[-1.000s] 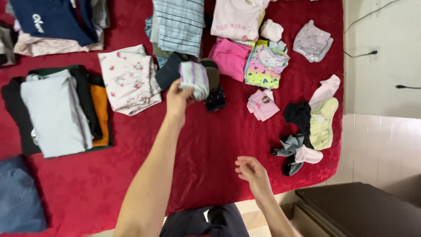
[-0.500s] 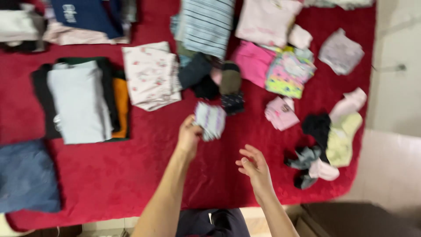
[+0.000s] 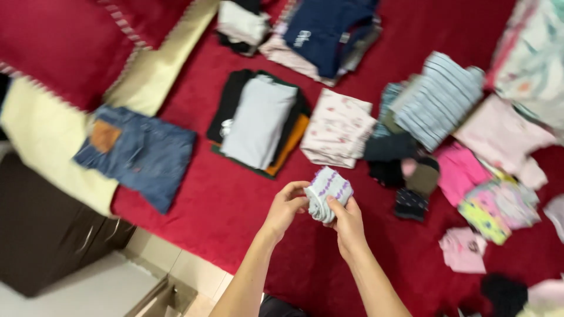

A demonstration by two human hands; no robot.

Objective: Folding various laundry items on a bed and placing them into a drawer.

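1. Currently both hands grip one small bundle: a pale sock roll [image 3: 329,194] with purple markings, held in the air above the red bedspread [image 3: 223,205], near its front edge.
2. Left hand [image 3: 286,206] is closed on the roll's left side, fingers curled over the top. Right hand [image 3: 348,222] is closed on the right and lower side, thumb pressed on the front.
3. Step in hand, as a judgement: the roll is being tightened or tucked in both hands; it is not set down on any pile.
4. Next move likely calls for a firm pinch so the roll does not unwind, then a one-hand carry to a spot among the small items.
5. Nearest neighbours: dark socks [image 3: 410,202] and an olive piece [image 3: 424,178] just right of the roll, well apart from the hands.
6. Behind the roll: floral folded cloth [image 3: 338,126], and a stack with a grey top [image 3: 258,120] over black and orange layers.
7. Further left: folded jeans [image 3: 141,154], partly on a cream sheet [image 3: 50,144].
8. Right side: striped blue shirt [image 3: 437,97], pink garment [image 3: 461,170], multicoloured print piece [image 3: 496,208], small pink item [image 3: 464,249].
9. Frame is motion-blurred; fine detail of the roll's fold cannot be told.
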